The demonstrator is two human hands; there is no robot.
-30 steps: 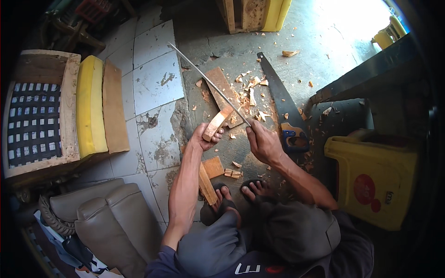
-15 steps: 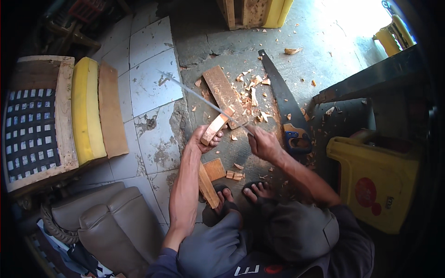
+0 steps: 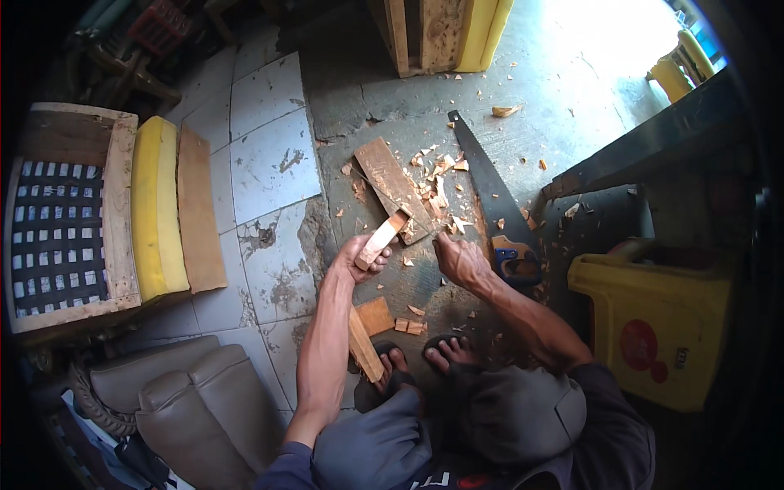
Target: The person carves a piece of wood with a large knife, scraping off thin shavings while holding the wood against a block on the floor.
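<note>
My left hand point(image 3: 363, 258) is closed round a short, pale-faced wooden block point(image 3: 382, 239), tilted with its far end over a flat wooden board point(image 3: 384, 167) on the floor. My right hand point(image 3: 462, 260) grips the handle end of a long-bladed knife point(image 3: 421, 222). Its thin blade passes by the block's far end and is hard to make out against the board; the handle is mostly hidden in my fingers. Wood chips point(image 3: 441, 192) lie on and beside the board. To the right rests a handsaw point(image 3: 490, 175) with a blue and tan handle point(image 3: 516, 260).
By my feet lie a wooden strip point(image 3: 364, 347), a flat wood piece point(image 3: 376, 316) and a small grooved offcut point(image 3: 411, 327). A yellow plastic container point(image 3: 645, 327) stands at right, under a dark beam point(image 3: 637, 135). At left are a webbed wooden frame point(image 3: 122, 204), yellow foam point(image 3: 157, 208) and brown cushions point(image 3: 204, 408).
The knife has swung from reaching far out to the upper left to lying low across the block's end and board. My right hand shifts slightly; my left keeps hold of the block.
</note>
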